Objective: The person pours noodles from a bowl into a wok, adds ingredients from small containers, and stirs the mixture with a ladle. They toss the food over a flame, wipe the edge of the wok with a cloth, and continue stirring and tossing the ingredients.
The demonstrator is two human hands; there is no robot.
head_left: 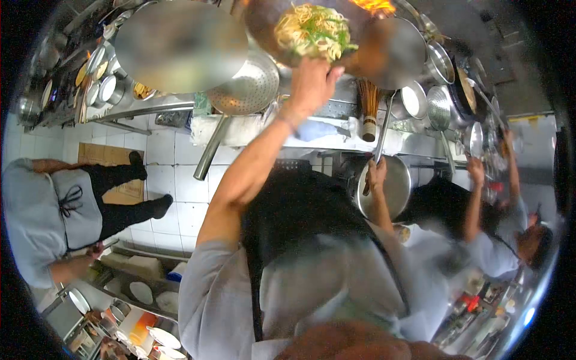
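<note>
Fingers (324, 69) of left hand (311, 87) clamp the far wok (267, 27) (flame (373, 6) just right); a slipping grip could spill noodles (312, 27). Right hand (377, 174) grasps ladle (384, 129).

The steel worktop (240, 129) carries a perforated skimmer (249, 87), a blue cloth (318, 129) and a bamboo brush (368, 111).

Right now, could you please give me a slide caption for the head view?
Left hand holds a wok of noodles by an open flame; right hand grips a ladle.
</note>
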